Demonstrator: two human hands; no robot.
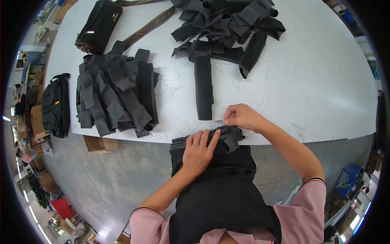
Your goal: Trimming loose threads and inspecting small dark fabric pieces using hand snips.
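Black fabric (219, 179) drapes from the lap up to the table's (325, 101) near edge. Left hand (198, 152) presses flat on it, fingers spread. Right hand (242, 116), at one o'clock from the left, pinches small snips (217, 121) closed-fisted. One strap (203, 87) lies at twelve; stacked straps (115, 95) at ten, a loose heap (229, 28) beyond. Open tabletop spreads at two o'clock.

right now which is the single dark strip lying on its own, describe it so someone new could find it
Start at the white table and find the tangled dark heap at its far side. Just below that heap, toward the person, one long dark strip lies flat and straight, running lengthwise toward the right hand. Unlike the piled pieces to its left, it lies mostly apart and unfolded.
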